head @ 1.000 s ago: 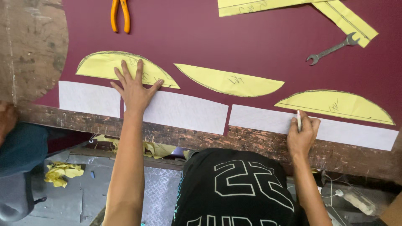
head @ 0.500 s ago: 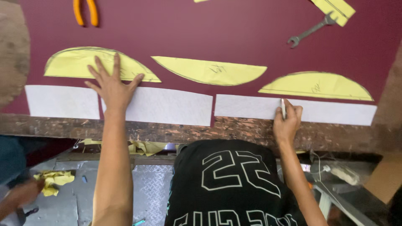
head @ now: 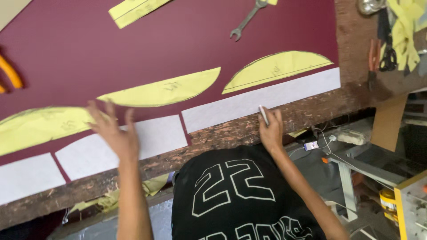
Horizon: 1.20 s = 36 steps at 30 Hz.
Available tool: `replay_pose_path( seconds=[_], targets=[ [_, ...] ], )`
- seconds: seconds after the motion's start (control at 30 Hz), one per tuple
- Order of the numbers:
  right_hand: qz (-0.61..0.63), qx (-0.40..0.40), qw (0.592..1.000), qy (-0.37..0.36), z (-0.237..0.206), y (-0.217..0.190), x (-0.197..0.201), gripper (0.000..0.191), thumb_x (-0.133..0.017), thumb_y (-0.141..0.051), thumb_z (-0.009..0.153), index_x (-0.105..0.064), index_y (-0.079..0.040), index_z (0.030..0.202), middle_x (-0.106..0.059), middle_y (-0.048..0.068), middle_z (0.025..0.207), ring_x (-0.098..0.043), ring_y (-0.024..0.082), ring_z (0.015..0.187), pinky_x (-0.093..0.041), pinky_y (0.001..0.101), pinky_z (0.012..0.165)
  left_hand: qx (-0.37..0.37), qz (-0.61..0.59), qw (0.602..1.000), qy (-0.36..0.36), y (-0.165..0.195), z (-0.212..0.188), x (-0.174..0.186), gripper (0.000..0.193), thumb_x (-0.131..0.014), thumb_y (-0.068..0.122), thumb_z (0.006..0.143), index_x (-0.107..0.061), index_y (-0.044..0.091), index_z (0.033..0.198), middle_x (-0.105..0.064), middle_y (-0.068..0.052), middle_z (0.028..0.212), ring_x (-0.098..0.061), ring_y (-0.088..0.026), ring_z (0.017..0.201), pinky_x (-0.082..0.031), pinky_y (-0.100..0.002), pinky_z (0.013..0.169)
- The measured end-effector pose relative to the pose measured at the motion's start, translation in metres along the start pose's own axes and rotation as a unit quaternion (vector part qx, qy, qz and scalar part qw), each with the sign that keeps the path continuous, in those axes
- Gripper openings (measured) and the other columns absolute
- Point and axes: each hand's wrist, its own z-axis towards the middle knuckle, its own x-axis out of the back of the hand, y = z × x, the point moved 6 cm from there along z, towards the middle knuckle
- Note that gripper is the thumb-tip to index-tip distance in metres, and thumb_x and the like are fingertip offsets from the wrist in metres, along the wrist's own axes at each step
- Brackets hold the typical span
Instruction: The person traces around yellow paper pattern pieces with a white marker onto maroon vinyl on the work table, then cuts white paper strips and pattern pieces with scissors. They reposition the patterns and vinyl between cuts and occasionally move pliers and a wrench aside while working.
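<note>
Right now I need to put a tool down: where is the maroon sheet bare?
Bare: the wide maroon sheet between the wrench, the pliers and the yellow curves. Crowded: the near edge, where white strips, left hand and right hand with a marker sit.

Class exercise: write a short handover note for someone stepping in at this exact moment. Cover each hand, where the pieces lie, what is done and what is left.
Left hand: open, blurred, over the middle white strip.
Right hand: holding a pale marker at the right white strip.
Three yellow curved patterns lie on the maroon sheet above the strips.
Done: patterns and strips laid out.
Left: cannot tell which outlines are traced.
</note>
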Motion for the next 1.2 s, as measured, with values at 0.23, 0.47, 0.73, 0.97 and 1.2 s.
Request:
replay_pose_path(
  seconds=[0.23, 0.47, 0.73, 0.97, 1.2],
  targets=[
    [0.019, -0.036, 0.998, 0.055, 0.019, 0.055, 0.036, 0.032, -0.069, -0.012, 0.098, -0.07, -0.003, 0.128, -0.058, 0.018, 0.105, -0.061, 0.034, 0.098, -0.05, 0.0429, 0.088, -0.18, -0.114, 0.974, -0.078, 0.201, -0.049, -0.07, 0.041, -0.072, 0.012, 0.098, -0.064, 0.008, 0.138, -0.053, -0.017, 0.149, -0.045, -0.04, 0.143, -0.033, -0.057, 0.122],
    [-0.003, -0.031, 0.988, 0.152, 0.102, 0.143, 0.128, 0.029, -0.07, -0.01, 0.097, -0.071, -0.004, 0.125, -0.064, 0.018, 0.114, -0.062, 0.038, 0.11, -0.049, 0.0455, 0.097, -0.27, -0.126, 0.937, -0.184, 0.333, -0.07, -0.132, 0.042, -0.068, 0.008, 0.095, -0.063, 0.01, 0.136, -0.054, -0.017, 0.147, -0.046, -0.039, 0.142, -0.035, -0.054, 0.118],
    [0.039, 0.092, 0.994, 0.049, 0.222, 0.172, 0.147, 0.047, -0.083, -0.014, 0.084, -0.068, -0.001, 0.127, -0.063, 0.02, 0.111, -0.062, 0.039, 0.107, -0.049, 0.0455, 0.093, -0.128, 0.033, 0.982, -0.133, 0.4, -0.068, -0.229, 0.054, -0.064, 0.04, 0.097, -0.055, 0.022, 0.148, -0.027, -0.026, 0.16, -0.01, -0.05, 0.151, -0.001, -0.078, 0.113],
    [0.106, 0.089, 0.989, -0.056, 0.249, 0.188, 0.137, 0.042, -0.085, -0.008, 0.081, -0.069, -0.002, 0.119, -0.064, 0.011, 0.099, -0.065, 0.025, 0.088, -0.053, 0.0377, 0.08, -0.047, 0.09, 0.991, -0.09, 0.4, -0.065, -0.244, 0.057, -0.064, 0.051, 0.099, -0.054, 0.028, 0.15, -0.026, -0.022, 0.165, -0.007, -0.047, 0.155, 0.0, -0.079, 0.115],
    [0.098, 0.073, 0.988, -0.096, 0.251, 0.206, 0.129, 0.038, -0.083, -0.011, 0.085, -0.07, -0.003, 0.12, -0.064, 0.011, 0.095, -0.064, 0.023, 0.086, -0.053, 0.0388, 0.078, 0.002, 0.06, 0.99, -0.128, 0.403, -0.061, -0.241, 0.061, -0.069, 0.048, 0.095, -0.055, 0.022, 0.148, -0.025, -0.023, 0.163, -0.008, -0.047, 0.154, 0.0, -0.078, 0.115]
  ],
)
